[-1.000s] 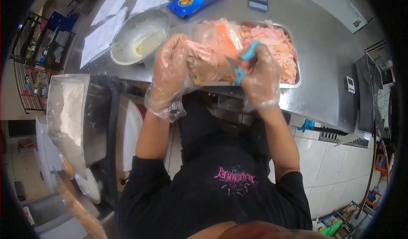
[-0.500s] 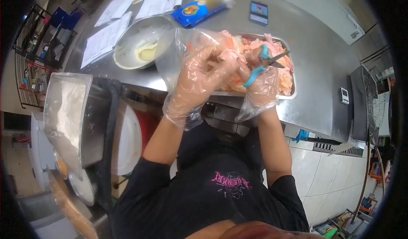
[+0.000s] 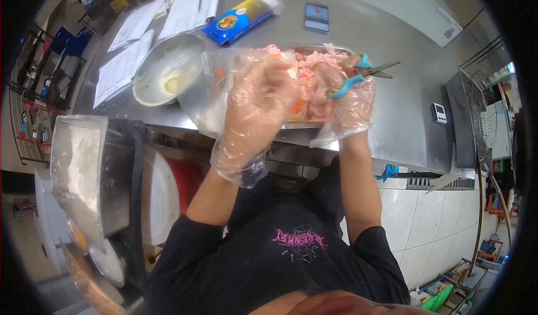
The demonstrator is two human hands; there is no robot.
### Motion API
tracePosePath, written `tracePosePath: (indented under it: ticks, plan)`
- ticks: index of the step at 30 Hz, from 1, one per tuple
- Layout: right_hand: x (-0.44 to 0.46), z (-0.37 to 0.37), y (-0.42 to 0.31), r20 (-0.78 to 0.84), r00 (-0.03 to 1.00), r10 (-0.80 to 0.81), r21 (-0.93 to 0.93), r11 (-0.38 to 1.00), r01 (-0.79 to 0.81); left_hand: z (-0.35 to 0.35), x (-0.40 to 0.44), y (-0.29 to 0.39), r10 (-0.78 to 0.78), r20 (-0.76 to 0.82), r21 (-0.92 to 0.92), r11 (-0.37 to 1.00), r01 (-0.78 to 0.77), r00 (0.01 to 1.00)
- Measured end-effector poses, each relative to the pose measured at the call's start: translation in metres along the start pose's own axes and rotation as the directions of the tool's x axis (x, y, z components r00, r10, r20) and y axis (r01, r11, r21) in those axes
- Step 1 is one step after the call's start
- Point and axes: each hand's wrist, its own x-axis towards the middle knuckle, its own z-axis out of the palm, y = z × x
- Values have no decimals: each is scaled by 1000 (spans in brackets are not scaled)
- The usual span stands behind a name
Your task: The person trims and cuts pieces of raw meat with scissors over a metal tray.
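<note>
Both my hands wear clear plastic gloves. My right hand (image 3: 350, 99) grips scissors (image 3: 364, 77) with blue handles; their blades stand apart and point right, above the tray. My left hand (image 3: 260, 99) is over the left part of the tray, next to a clear plastic bag (image 3: 204, 96). Its fingers are curled in and slightly blurred, and whatever they hold is hidden. Below the hands, pale pink raw meat pieces (image 3: 328, 57), seemingly chicken, fill a metal tray (image 3: 350, 50). Some orange bits show among them.
A metal bowl (image 3: 147, 93) with pale residue stands left of the bag. Behind are papers (image 3: 188, 12), a blue-and-yellow packet (image 3: 238, 22) and a phone (image 3: 316, 17). A small timer (image 3: 439, 113) lies right. A container of white powder (image 3: 81, 169) stands at lower left.
My left hand has drawn away from my right hand, leftward toward the bag. My right hand still grips the scissors, which have turned to point more to the right. The whole view has shifted slightly.
</note>
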Motion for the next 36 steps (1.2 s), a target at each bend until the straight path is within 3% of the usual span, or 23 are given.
tracePosePath:
  ticks: [2,3,4,5,9,11,12,14,16,18,19,21,22,23,24,27,30,33,34,36]
  plan:
    - [-3,-2,-1,43,999,14,-110,994,-9,7,0,0,80,90,47,995,-85,993]
    - [-9,-1,-3,76,995,67,17,998,-68,10,0,4,147,154,169,970,-172,977]
    - [-16,1,-9,76,994,73,15,997,-74,13,-2,6,199,223,282,924,-258,954]
    - [-19,3,-17,104,987,121,36,991,-125,17,-7,-7,30,152,92,995,-44,988]
    - [-17,-7,-26,195,968,158,91,980,-178,14,-5,-28,119,90,139,982,-131,989]
    - [-20,-11,-24,220,964,148,146,972,-183,14,-2,-24,151,72,264,950,-164,986]
    - [-18,-15,-18,216,968,126,107,983,-152,15,1,-20,161,80,255,951,-176,984]
    - [-16,-20,-12,214,972,94,25,995,-102,14,0,-13,-77,69,51,996,73,995]
    - [-24,-20,-6,176,977,122,-43,992,-116,11,0,-20,-62,71,109,993,54,996]
    - [-21,-18,2,135,991,20,-177,984,5,8,3,-35,65,62,151,986,-73,996]
    - [-22,-15,-4,141,988,59,-156,987,-37,8,0,-34,63,60,151,986,-71,996]
    - [-16,-12,-5,162,986,33,-179,984,-3,11,3,-33,-172,19,-138,975,173,985]
    - [-19,-12,-4,171,985,39,-203,979,-3,9,3,-34,-177,21,-139,974,179,984]
    - [-24,-5,-8,129,988,83,-62,995,-76,4,3,-35,-208,67,-104,971,214,976]
    - [-24,-8,-6,125,988,88,-59,995,-81,0,4,-36,-239,113,-66,967,248,964]
    - [-23,-21,1,83,994,69,-132,990,-57,1,2,-33,-246,6,-124,962,245,969]
    - [-20,-27,-2,28,985,169,-202,966,-160,7,4,-32,-250,-60,-242,943,229,966]
    - [-17,-28,4,2,994,113,-163,980,-111,10,3,-18,-346,12,-412,853,320,938]
    - [-18,-28,9,-35,996,78,-177,981,-83,10,7,-21,-340,18,-412,854,316,940]
    - [-19,-34,12,-81,995,59,-195,978,-74,7,9,-32,-177,-21,-273,948,164,984]
